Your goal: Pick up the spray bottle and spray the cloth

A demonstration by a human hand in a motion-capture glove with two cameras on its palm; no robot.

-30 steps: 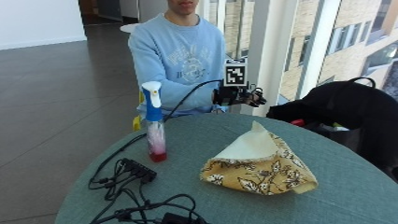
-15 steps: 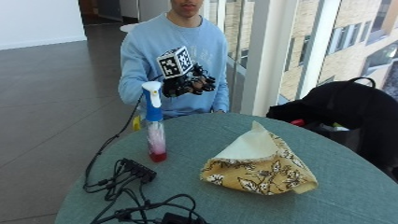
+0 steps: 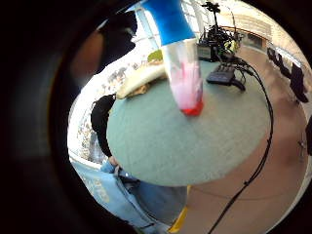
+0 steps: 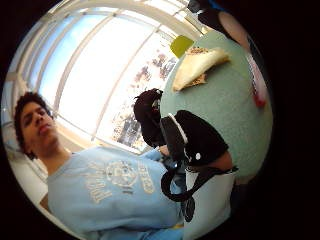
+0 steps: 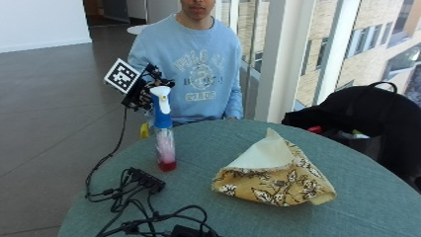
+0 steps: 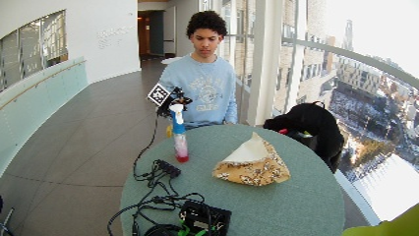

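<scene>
the gloved right hand (image 5: 141,94) is raised behind the head of the bottle (image 5: 162,129), level with its white trigger; whether its fingers are curled or touch the bottle cannot be told. the bottle stands upright on the table (image 5: 368,197), just in front of the palm, pink liquid low in it. the cloth (image 5: 273,173) lies bunched on the table, well apart from the hand, past the bottle. cables (image 5: 141,185) lie below the hand, beside the bottle.
</scene>
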